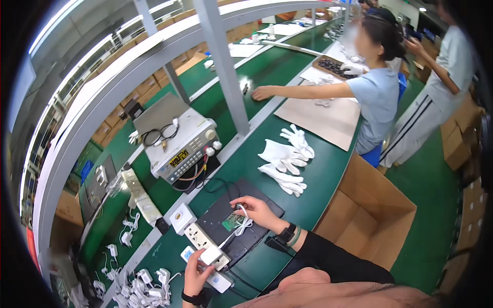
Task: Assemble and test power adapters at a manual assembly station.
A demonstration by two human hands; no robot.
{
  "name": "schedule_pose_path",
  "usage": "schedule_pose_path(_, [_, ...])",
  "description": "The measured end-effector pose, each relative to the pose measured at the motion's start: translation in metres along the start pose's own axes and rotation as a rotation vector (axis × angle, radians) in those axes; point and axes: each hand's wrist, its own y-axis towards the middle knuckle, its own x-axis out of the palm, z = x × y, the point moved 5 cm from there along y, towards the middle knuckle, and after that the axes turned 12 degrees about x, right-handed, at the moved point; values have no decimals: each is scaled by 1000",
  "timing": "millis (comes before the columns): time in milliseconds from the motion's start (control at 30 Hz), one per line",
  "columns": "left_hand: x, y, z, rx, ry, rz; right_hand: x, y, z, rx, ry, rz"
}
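My left hand (194, 275) is closed on a white power adapter (210, 255), which sits at the near end of a white power strip (199, 237). Whether its pins are fully in the socket is hidden. From the adapter a white cable, tied in a small bundle (243, 226), runs up to my right hand (261, 212). The right fingers pinch the cable's end near a dark connector, whose tip I cannot make out. Below that hand a small green circuit board (232, 222) lies on a black mat (250, 244).
Beyond the strip stands a grey bench power supply (178, 143) with leads. White gloves (285, 156) lie farther along the green bench. Many white adapters (141, 291) pile up at lower left. An open cardboard box (367, 215) stands right. A co-worker's arm (308, 91) reaches across the bench.
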Motion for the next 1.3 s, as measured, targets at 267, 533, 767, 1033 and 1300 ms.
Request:
schedule_pose_path(267, [-60, 9, -29, 437, -577, 457, -8, -10, -15, -84, -194, 15])
schedule_pose_path(533, [-196, 113, 41, 442, -286, 793, -6, -5, -18, 2, -214, -10])
schedule_pose_path(767, [-226, 172, 4, 364, 287, 840, 15, -1, -3, 26, -176, -110])
schedule_pose_path(1033, [-157, 235, -108, 164, 16, 500, -11, -1, -15, 32, -232, -31])
schedule_pose_path(1300, [-277, 130, -232, -190, 825, 462, 6, 3, -3, -55, -382, -131])
